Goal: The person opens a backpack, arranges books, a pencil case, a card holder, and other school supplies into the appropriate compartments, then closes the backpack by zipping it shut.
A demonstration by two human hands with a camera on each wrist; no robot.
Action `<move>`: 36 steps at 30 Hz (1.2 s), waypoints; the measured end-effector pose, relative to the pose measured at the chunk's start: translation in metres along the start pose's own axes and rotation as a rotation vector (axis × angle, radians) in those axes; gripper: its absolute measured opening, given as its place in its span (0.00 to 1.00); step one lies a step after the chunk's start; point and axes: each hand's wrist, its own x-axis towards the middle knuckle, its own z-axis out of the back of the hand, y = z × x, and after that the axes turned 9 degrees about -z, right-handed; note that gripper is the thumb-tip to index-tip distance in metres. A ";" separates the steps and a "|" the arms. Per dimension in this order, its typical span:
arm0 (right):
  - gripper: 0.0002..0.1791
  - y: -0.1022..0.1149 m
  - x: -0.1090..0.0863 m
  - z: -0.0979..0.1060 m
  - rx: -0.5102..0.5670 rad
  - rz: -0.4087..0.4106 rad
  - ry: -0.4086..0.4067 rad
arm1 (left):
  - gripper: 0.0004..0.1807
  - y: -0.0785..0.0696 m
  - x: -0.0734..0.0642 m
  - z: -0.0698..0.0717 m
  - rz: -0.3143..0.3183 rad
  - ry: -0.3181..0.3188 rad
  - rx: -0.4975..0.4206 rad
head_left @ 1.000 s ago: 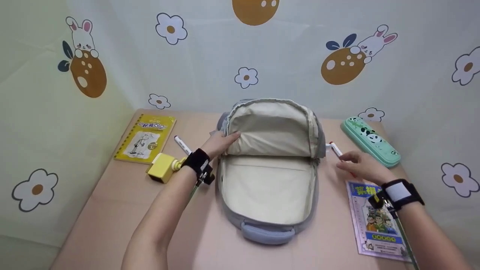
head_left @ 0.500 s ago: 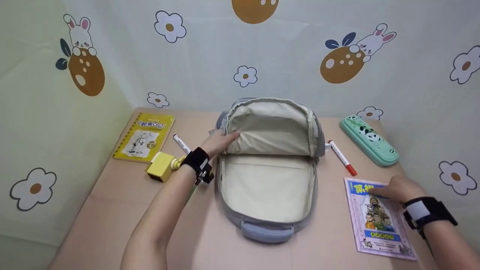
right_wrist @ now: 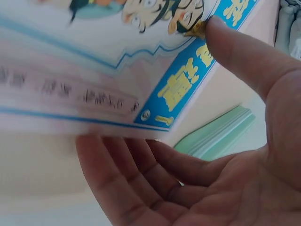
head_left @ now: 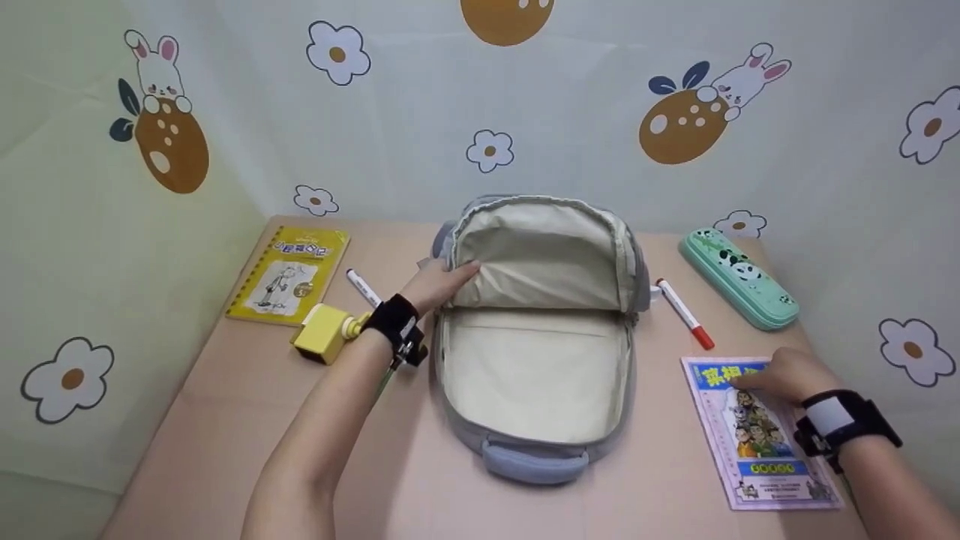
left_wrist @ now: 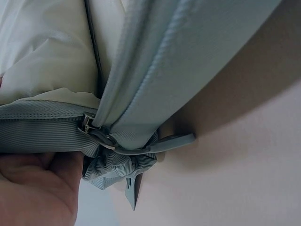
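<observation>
The grey-blue backpack (head_left: 536,375) lies unzipped on the table, its cream lining showing and its front flap raised toward the back. My left hand (head_left: 439,285) holds the flap's left edge, thumb inside the lining. In the left wrist view, fingers (left_wrist: 37,188) curl beneath the ribbed zip edge (left_wrist: 42,136). My right hand (head_left: 799,375) pinches the upper right edge of a pink-and-blue book (head_left: 757,427) with cartoon figures on its cover. The right wrist view shows the thumb (right_wrist: 244,56) on the cover and the other fingers (right_wrist: 131,174) under the book.
A red-capped marker (head_left: 685,313) and a green panda pencil case (head_left: 739,277) lie right of the backpack. On the left are a yellow spiral notebook (head_left: 289,274), a white marker (head_left: 364,287) and a yellow box-shaped object (head_left: 322,334). A patterned curtain (head_left: 405,112) encloses the table.
My right hand has left the red-capped marker and come down to the right onto the book, whose lower end has swung slightly right. The left hand stays on the flap.
</observation>
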 end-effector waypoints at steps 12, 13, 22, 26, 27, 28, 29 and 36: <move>0.48 0.001 0.004 0.002 0.085 -0.092 0.018 | 0.26 0.001 0.000 0.001 -0.002 0.008 0.009; 0.48 0.001 0.004 0.001 0.095 -0.094 0.014 | 0.26 0.000 0.000 0.001 -0.003 0.008 0.005; 0.43 0.000 0.000 -0.005 0.079 -0.072 0.010 | 0.24 0.000 0.001 -0.001 -0.006 0.016 0.014; 0.39 0.003 -0.002 -0.005 0.046 -0.045 -0.013 | 0.25 -0.001 0.000 0.000 -0.009 0.012 0.031; 0.39 0.004 -0.002 -0.005 0.043 -0.044 -0.014 | 0.25 -0.001 0.000 0.000 -0.011 0.011 0.033; 0.38 0.004 -0.003 -0.005 0.043 -0.043 -0.013 | 0.25 -0.001 0.000 0.000 -0.012 0.010 0.035; 0.38 0.004 -0.002 -0.005 0.042 -0.041 -0.011 | 0.25 -0.001 0.000 0.001 -0.012 0.013 0.035; 0.39 0.000 0.002 -0.004 0.071 -0.040 -0.004 | 0.25 -0.002 -0.001 0.001 -0.004 0.019 0.022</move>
